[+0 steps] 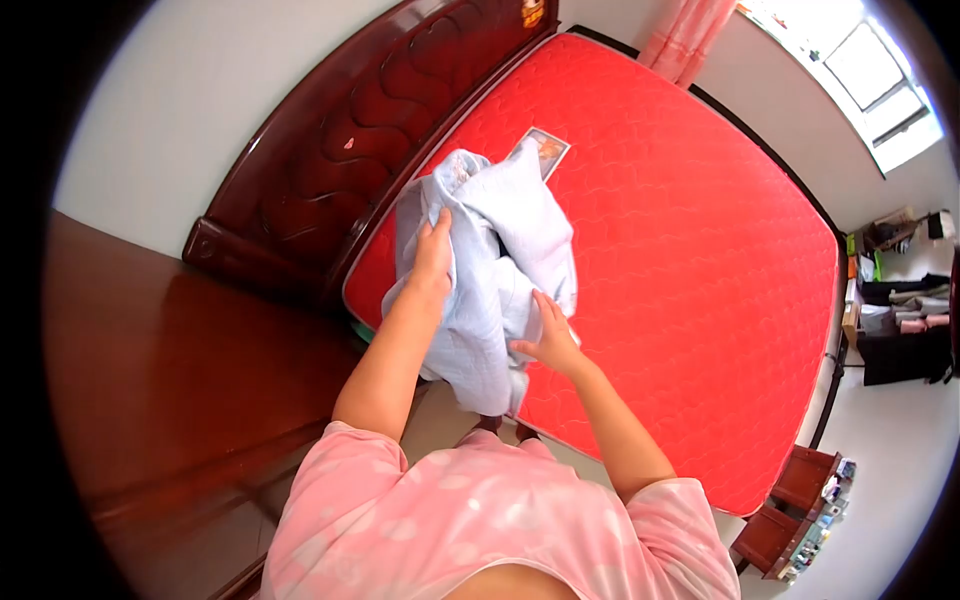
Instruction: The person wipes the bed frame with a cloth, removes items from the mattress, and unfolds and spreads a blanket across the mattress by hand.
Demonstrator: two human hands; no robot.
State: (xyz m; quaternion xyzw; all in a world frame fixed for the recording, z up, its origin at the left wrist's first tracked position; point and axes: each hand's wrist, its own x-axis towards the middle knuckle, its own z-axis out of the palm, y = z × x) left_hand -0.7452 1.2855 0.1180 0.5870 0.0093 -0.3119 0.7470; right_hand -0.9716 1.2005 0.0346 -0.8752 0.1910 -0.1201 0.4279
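Observation:
A bunched light blue cloth (480, 310) hangs in loose folds over the near left corner of the red mattress (690, 270), its lower end dropping past the mattress edge. My left hand (434, 252) grips the cloth on its left side, with the fingers partly in the folds. Against the cloth's right side lies my right hand (552, 335), fingers spread and thumb apart. Behind the cloth, a label (549, 150) shows on the mattress.
A dark carved wooden headboard (340, 150) runs along the left of the mattress. Brown wooden furniture (190, 350) stands at the left. A pink curtain (682, 40) hangs at the back. Clothes (905, 310) and a small red-brown cabinet (790, 510) are at the right.

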